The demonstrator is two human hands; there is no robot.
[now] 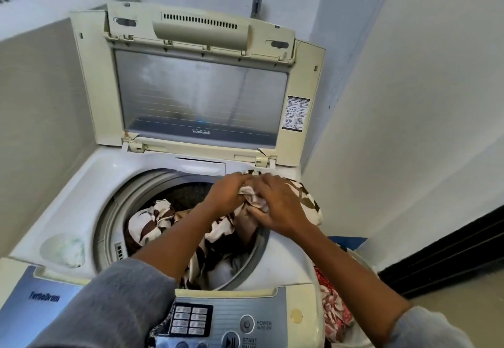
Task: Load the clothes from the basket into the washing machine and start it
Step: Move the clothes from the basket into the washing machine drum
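Note:
A top-loading washing machine [90,184] stands before me with its lid [201,94] raised. A cream cloth with brown patches [302,197] lies partly in the drum [152,227] and partly over the drum's right rim. My left hand [227,193] and my right hand [278,208] both grip a bunched fold of this cloth above the drum's far right edge. Below my arms, more of the cloth hangs down into the drum. To the machine's right, the basket [357,339] holds a red and white patterned garment [334,309].
The control panel [245,320] with power and start buttons runs along the machine's near edge. White walls close in on the left and right. A dark door or skirting [450,255] lies at the lower right, above a tiled floor.

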